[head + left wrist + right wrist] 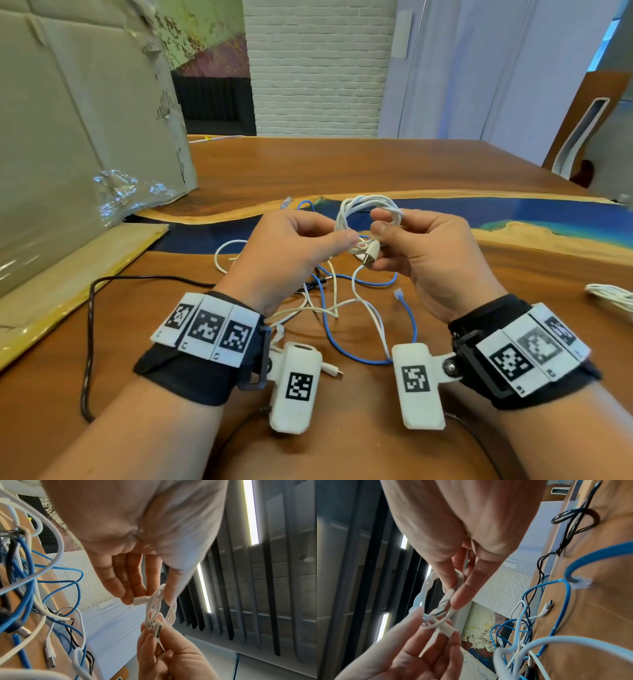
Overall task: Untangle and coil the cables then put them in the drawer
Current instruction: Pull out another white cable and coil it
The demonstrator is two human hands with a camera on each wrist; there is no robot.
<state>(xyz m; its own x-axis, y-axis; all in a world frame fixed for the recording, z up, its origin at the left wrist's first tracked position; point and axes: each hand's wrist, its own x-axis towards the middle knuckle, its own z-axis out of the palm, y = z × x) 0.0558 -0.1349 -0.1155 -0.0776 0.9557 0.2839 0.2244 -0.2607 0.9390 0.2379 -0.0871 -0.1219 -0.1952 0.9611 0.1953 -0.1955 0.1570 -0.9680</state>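
While both hands pinch 1 white cable coil above the table, left hand tucking its end, right hand steadying, a tangle remains beneath; no drawer shows.

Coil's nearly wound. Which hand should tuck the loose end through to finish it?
Probably the left hand: it pinches the small plug end at the white coil's bottom, free to thread. The right hand grips the loops and the USB plug, so it should just hold.
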